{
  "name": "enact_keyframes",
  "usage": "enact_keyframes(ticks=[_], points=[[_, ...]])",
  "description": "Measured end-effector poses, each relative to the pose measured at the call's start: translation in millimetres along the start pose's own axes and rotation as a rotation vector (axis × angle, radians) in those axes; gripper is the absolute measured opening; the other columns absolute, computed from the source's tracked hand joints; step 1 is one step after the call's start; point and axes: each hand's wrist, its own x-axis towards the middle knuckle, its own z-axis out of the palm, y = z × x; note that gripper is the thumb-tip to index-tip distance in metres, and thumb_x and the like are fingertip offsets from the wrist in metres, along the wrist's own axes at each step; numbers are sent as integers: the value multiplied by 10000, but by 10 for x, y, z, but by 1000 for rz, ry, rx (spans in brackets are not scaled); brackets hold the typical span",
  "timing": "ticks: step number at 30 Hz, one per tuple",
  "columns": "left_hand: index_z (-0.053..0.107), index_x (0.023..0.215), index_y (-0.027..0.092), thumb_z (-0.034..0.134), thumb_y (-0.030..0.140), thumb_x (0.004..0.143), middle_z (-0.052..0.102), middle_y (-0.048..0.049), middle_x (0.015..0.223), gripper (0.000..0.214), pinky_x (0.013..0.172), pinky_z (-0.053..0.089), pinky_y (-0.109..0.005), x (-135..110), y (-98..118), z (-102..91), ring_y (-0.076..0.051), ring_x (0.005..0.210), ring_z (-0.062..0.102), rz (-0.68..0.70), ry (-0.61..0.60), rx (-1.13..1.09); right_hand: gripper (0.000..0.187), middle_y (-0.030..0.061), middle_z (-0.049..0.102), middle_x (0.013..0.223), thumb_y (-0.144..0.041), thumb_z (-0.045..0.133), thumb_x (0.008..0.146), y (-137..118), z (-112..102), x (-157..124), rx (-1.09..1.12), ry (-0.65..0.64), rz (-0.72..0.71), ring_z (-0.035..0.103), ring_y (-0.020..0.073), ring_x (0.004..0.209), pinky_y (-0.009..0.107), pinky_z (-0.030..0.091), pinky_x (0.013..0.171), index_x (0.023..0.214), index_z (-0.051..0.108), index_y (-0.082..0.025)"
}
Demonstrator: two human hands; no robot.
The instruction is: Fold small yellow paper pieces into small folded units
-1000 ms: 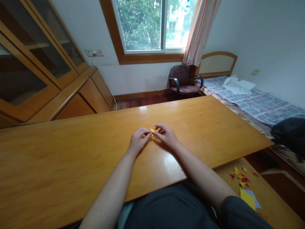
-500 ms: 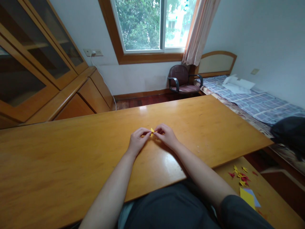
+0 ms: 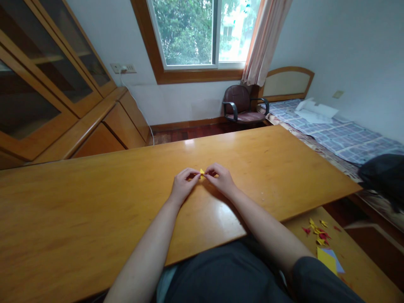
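A small folded yellow paper piece (image 3: 201,173) sits between my fingertips over the middle of the wooden table (image 3: 94,202). My left hand (image 3: 183,185) pinches it from the left with curled fingers. From the right, my right hand (image 3: 221,179) pinches the same piece, fingers pressed together. Both wrists rest on the tabletop. Most of the paper is hidden by my fingers.
Several small yellow and red folded paper pieces (image 3: 318,235) and flat coloured sheets (image 3: 328,259) lie on a lower bench at the right. A chair (image 3: 240,106) stands under the window, a bed (image 3: 341,134) at the right, wooden cabinets (image 3: 63,101) at the left.
My fingers have closed in on the yellow paper, so less of it shows. Both hands stay in the same spot.
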Motion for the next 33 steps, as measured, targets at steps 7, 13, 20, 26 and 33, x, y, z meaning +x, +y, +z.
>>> enact_keyframes(ticks=[7,13,20,26,33], points=[[691,852,190,620,256,869,680,-34,830,99,726,510,-264,9,54,-18,-152,775,635,68,-8,30,226,39,667,854,-256,674,818,10,29,-8,79,46,46,635,160,739,279,531,689,1033,641,-193],[689,832,190,620,249,871,674,-32,801,99,708,505,-263,20,72,-35,-150,751,627,127,17,78,186,44,677,842,-329,735,770,50,30,16,200,6,189,641,174,758,286,520,702,877,681,-186],[684,829,191,627,245,869,669,-27,797,88,706,501,-257,17,59,-18,-144,743,620,130,12,73,229,18,645,809,-388,762,732,60,23,30,355,-15,268,613,157,726,267,496,669,780,669,-184],[681,832,192,622,256,871,670,-31,802,95,701,506,-262,15,60,-16,-148,746,623,123,8,79,367,16,668,865,-376,776,719,127,65,4,402,6,290,629,159,780,267,508,717,1020,644,-214],[684,840,194,613,261,875,672,-31,810,104,705,509,-263,12,45,-17,-148,752,626,113,18,79,241,38,693,862,-381,742,764,76,27,7,244,32,255,641,172,775,283,516,727,898,682,-190]])
